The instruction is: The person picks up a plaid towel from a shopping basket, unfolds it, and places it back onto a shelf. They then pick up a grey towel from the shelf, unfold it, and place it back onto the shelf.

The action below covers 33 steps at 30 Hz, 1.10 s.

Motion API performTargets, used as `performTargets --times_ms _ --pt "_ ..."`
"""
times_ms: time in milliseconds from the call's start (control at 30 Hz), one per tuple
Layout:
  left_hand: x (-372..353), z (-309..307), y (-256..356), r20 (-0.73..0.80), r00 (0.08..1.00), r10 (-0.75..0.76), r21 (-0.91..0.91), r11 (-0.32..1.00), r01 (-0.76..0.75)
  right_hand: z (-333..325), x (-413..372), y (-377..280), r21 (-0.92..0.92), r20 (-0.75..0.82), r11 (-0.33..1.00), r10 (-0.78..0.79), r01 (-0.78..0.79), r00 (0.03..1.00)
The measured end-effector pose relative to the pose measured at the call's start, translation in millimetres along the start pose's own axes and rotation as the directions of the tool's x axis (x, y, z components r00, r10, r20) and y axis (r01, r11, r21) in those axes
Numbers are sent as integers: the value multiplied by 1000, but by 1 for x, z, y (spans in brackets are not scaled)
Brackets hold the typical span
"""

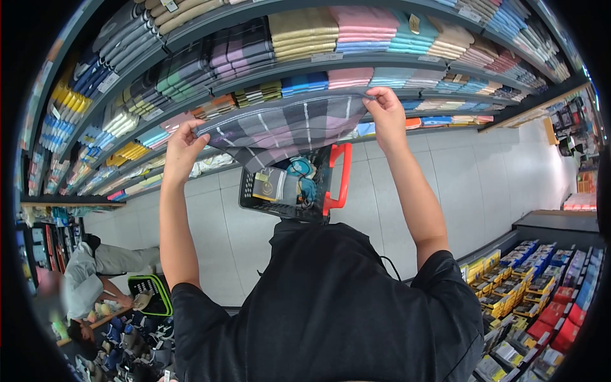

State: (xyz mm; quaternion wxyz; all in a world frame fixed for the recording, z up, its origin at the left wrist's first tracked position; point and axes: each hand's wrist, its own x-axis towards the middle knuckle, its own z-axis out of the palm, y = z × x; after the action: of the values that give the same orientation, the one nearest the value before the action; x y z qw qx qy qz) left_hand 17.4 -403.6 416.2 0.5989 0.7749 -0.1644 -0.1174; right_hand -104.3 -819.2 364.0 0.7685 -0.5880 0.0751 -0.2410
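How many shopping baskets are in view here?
2. A red-handled basket sits under the held plaid cloth; a green-rimmed basket is at lower left beside another person. More may be hidden.

Grey plaid cloth (286,127) with pink and white stripes, stretched flat, held up above basket

Two hands (184,149) (386,113), one plaid cloth (286,127), two baskets (321,184) (151,294), one other person (89,270) nearby
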Motion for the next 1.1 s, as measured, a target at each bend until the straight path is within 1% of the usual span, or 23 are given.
performTargets --times_ms 133,233,300,333,367,433,467,533,567,600,633,700,733,767,833,933,967,1067,1100 --pt "-1 -6 -2 68 998 -15 24 1000 13 -1 5 -7 -10 9 999 -37 38 999" --pt "-6 -2 14 81 997 1 -77 997 6 0 5 -18 7 17 999 -50 50 999" --pt "-4 -7 21 159 987 3 -327 944 50 0 7 -26 -3 19 997 -74 74 997" --pt "-2 -5 35 200 980 14 -442 894 78 4 12 -38 31 18 999 -40 40 999" --pt "0 0 49 159 985 65 -489 872 22 9 17 -54 63 17 998 -5 4 1000" --pt "26 -18 70 185 960 210 -588 807 -63 7 39 -67 92 41 994 58 -62 997" --pt "40 -25 74 186 941 282 -634 766 -104 15 52 -83 136 47 988 71 -77 996" --pt "55 -18 73 164 977 138 -850 522 69 35 71 -122 228 59 968 93 -104 994" --pt "60 -3 68 166 981 99 -905 411 111 34 77 -125 317 162 934 117 -164 980" --pt "56 21 54 189 977 98 -935 322 148 30 83 -126 393 261 891 128 -227 957" --pt "46 48 37 219 971 94 -955 227 193 24 87 -125 459 356 841 124 -288 926" --pt "14 104 5 315 943 108 -948 81 307 6 58 -75 481 429 680 368 -554 825" --pt "-2 124 -6 366 924 111 -931 35 364 -4 35 -45 340 404 764 408 -548 819" --pt "-15 137 -17 416 903 110 -908 -7 420 -15 14 -16 177 378 815 461 -552 803" --pt "-27 142 -29 470 877 98 -878 -55 476 -25 -19 15 57 387 756 586 -653 712" --pt "-35 140 -39 513 852 103 -846 -107 522 -31 -37 42 102 277 729 633 -677 723" --pt "-39 139 -42 527 843 110 -834 -125 537 -35 -39 47 106 284 730 628 -675 724" --pt "-44 132 -51 537 836 115 -818 -171 549 -33 -37 46 -15 214 792 598 -610 772" --pt "-45 130 -55 538 835 114 -815 -185 550 -33 -36 45 -18 184 819 566 -573 804"
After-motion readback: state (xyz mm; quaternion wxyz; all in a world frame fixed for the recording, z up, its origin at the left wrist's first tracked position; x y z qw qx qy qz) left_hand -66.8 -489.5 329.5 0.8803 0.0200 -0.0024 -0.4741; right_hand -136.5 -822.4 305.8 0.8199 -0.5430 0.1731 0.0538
